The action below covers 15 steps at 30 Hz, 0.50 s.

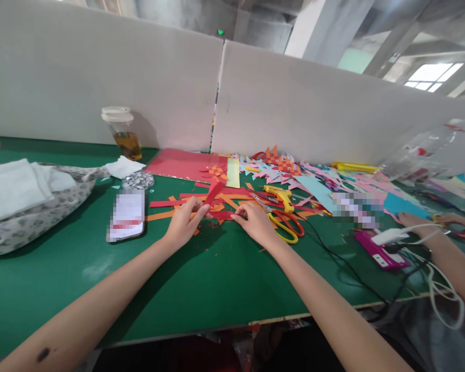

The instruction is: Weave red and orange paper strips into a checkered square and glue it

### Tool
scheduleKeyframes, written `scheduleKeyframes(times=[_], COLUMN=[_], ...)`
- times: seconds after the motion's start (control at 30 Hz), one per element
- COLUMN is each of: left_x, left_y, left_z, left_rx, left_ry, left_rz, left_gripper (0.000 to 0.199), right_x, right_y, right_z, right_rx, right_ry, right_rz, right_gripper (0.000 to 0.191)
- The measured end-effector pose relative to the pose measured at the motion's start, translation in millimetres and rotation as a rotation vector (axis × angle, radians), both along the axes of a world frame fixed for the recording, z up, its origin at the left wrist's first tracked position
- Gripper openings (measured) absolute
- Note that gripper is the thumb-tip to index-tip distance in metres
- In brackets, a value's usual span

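Between my two hands a red paper strip (214, 192) rises at a slant, folded, with its lower part running across to the right. My left hand (186, 219) pinches it near the fold. The fingertips of my right hand (251, 219) are closed on the strip's right end, low over the green table. Under and behind the hands lie loose red and orange strips (163, 215) and small scraps. Just right of my right hand are yellow-handled scissors (289, 235), red-handled scissors and a yellow glue gun (281, 196).
A phone (127, 216), a patterned cloth item (34, 222) and a lidded cup (123, 135) stand or lie left. Red sheets (178, 164) and paper pieces (271, 173) lie behind. At right are a purple power strip (382, 252), cables and another person's hands (430, 235).
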<state>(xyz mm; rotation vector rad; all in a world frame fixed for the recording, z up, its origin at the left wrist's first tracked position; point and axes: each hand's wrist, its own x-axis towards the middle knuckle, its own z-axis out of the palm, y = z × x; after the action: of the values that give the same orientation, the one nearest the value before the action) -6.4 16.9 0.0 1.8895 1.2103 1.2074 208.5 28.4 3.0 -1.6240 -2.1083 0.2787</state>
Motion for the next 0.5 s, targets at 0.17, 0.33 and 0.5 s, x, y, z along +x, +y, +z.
scheduleKeyframes(times=[0.17, 0.33, 0.5], left_x=[1, 3, 4], left_y=[1, 6, 10], left_z=[1.4, 1.0, -1.8], left_rx=[-0.082, -0.195, -0.241], left_ry=[-0.117, -0.342, -0.53], left_rz=[0.03, 0.048, 0.023], left_gripper=[0.033, 0.035, 0.04], right_x=[2, 5, -2], right_y=[3, -3, -10], right_z=[4.1, 14.7, 39.4], right_rx=[0.053, -0.013, -0.141], right_ry=[0.182, 0.545, 0.945], right_rz=[-0.085, -0.248, -0.308], right_gripper=[0.018, 0.03, 0.037])
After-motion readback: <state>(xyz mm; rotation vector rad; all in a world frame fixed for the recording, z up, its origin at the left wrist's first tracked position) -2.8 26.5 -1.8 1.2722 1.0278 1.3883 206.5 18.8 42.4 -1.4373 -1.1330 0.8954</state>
